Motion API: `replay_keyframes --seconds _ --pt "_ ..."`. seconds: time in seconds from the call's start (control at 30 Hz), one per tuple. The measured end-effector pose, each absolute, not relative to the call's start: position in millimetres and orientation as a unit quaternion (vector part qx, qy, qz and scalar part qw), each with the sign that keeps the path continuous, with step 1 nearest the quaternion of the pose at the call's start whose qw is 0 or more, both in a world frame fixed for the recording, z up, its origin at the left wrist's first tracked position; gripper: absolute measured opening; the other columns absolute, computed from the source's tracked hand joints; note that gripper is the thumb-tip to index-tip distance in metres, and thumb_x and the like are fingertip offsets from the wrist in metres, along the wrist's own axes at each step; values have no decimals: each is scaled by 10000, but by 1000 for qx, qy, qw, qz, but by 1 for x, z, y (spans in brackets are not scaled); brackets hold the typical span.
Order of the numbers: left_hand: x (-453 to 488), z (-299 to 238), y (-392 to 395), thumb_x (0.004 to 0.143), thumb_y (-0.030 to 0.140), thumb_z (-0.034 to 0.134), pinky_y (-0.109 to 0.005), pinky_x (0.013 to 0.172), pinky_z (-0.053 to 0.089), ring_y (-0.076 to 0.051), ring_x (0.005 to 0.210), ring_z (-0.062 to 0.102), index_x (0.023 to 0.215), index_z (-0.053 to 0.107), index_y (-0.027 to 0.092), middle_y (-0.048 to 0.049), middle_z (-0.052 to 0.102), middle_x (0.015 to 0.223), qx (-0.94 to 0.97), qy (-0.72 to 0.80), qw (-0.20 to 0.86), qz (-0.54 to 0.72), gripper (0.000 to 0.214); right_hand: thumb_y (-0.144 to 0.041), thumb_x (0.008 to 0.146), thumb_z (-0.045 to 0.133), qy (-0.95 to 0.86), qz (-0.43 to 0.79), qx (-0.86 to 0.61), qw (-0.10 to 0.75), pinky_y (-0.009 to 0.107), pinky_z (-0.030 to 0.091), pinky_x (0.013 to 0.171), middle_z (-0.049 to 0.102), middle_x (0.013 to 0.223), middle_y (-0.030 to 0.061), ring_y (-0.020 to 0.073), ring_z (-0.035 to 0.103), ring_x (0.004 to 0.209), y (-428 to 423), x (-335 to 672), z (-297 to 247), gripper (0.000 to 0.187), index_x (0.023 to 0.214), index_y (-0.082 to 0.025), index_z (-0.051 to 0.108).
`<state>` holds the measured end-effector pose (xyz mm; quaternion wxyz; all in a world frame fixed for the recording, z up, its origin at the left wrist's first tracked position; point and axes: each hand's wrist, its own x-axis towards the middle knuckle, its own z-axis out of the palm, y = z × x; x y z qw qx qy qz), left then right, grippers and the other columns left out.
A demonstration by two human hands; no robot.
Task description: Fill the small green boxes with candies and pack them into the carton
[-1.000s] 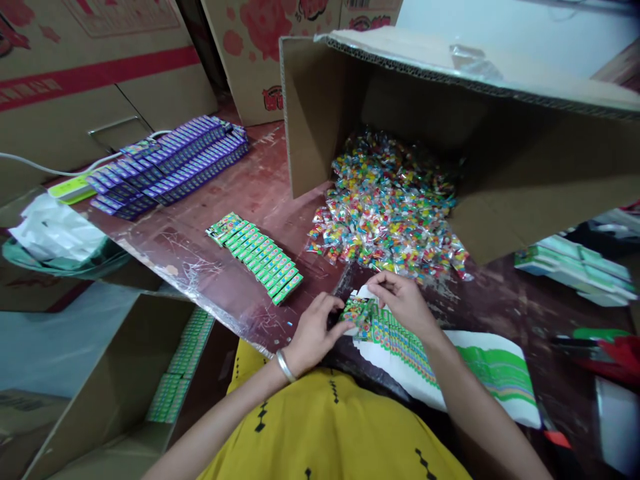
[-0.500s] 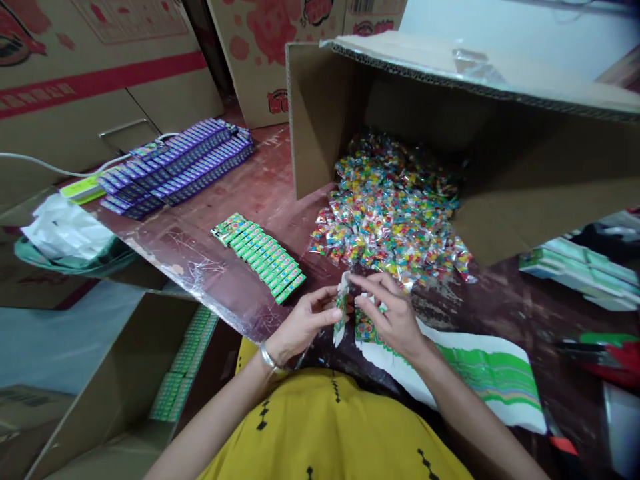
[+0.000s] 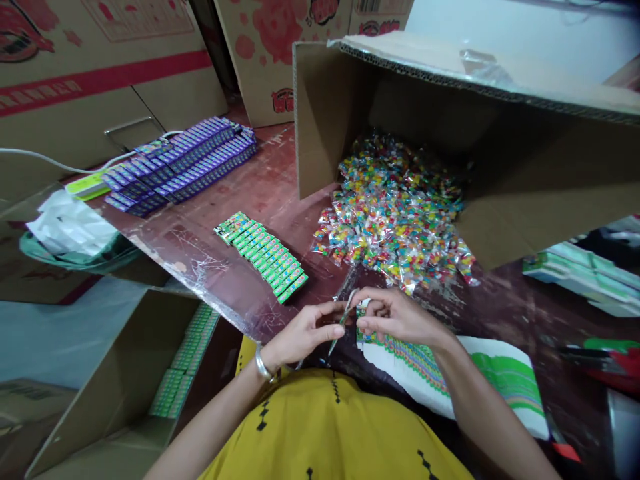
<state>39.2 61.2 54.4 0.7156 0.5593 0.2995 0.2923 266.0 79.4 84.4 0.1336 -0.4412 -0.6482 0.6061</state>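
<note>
Near the table's front edge, my left hand (image 3: pixel 300 339) pinches a small green carton (image 3: pixel 339 332) between thumb and fingers. The carton is seen almost edge-on. My right hand (image 3: pixel 403 319) is at its upper end, with the index finger bent over the pale flap and the other fingers curled; part of the carton is hidden there. Under the right forearm, flat printed cartons (image 3: pixel 500 379) lie fanned out. To the left of my hands, a row of small green boxes (image 3: pixel 267 257) overlaps on the table. Beyond my hands is a heap of clear packets of colourful candies (image 3: pixel 390 217).
A large cardboard box (image 3: pixel 540 193) lies on its side around the candy heap. Purple boxes (image 3: pixel 185 167) are stacked back left beside a power strip (image 3: pixel 87 187). An open cardboard box (image 3: pixel 115 373) with green boxes stands below the table edge. Red-and-black tools (image 3: pixel 610 363) lie right.
The carton has turned more edge-on and tilted. My right hand has moved slightly right, its index finger now bent over the carton's top end. The view has shifted slightly.
</note>
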Motion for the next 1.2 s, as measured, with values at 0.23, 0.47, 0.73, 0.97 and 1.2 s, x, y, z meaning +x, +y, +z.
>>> replay_keyframes --seconds 0.23,0.47,0.73,0.97,1.2 --pt "38 51 59 835 331 646 -347 970 411 -258 1079 578 1301 565 153 -93 627 1237 554 283 732 278 505 -330 818 657 -627 654 -409 103 224 487 481 671 652 -12 133 619 509 76 265 83 227 991 -199 589" --pt "46 44 63 859 335 615 -267 776 458 -184 855 605 1133 664 132 -69 695 1000 485 384 699 358 344 -360 809 674 -567 587 -503 285 228 479 511 675 728 -7 130 616 554 70 254 70 326 1088 -219 584" --pt "64 38 56 772 293 717 -245 728 483 -142 769 606 1098 584 175 -17 652 863 410 488 587 499 371 -317 831 659 -510 485 -535 467 252 483 667 627 794 -2 148 604 734 57 224 45 223 1017 -226 578" --pt "58 44 52 833 283 645 -261 776 496 -161 885 609 1224 533 208 -50 618 1055 494 466 587 441 413 -303 880 574 -566 431 -540 449 260 458 651 614 857 16 158 571 744 55 220 39 233 1100 -237 611" --pt "53 44 56 851 224 608 -274 845 476 -164 935 596 1080 570 175 -49 609 1045 516 418 619 419 237 -315 864 592 -589 425 -518 452 295 490 783 608 1052 64 192 600 941 60 222 38 116 823 -206 581"
